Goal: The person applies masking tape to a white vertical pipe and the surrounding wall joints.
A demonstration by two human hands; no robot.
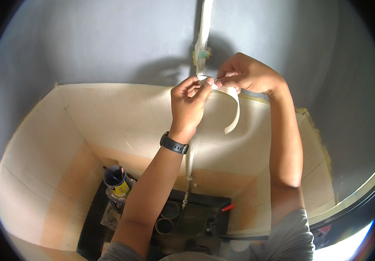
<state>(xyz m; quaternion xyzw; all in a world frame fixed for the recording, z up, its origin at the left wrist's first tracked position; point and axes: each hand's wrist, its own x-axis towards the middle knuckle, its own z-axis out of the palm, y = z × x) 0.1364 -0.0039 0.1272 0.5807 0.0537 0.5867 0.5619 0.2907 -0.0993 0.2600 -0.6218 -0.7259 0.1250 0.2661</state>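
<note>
Both of my hands are raised in front of the wall, close together at the top edge of the cream tiling. Between thumb and fingers, my left hand (pixel 186 104) pinches one end of a white strip that looks like tape (pixel 236 114). Just to its right, my right hand (pixel 255 75) pinches the same strip a short way along. The strip's free end curls down below the right hand. Behind the hands, a whitish vertical pipe (pixel 204 24) runs down the grey wall (pixel 109 43), with a small green patch (pixel 204 55) stuck on it.
Cream and tan tiles (pixel 122 108) cover the lower walls. Below left stands a dark pot with a yellow label (pixel 121 188). Low down are round dark containers (pixel 164 225), a dark surface (pixel 222 202) and a red-handled tool (pixel 228 207). A dark curved edge (pixel 348 204) borders the right.
</note>
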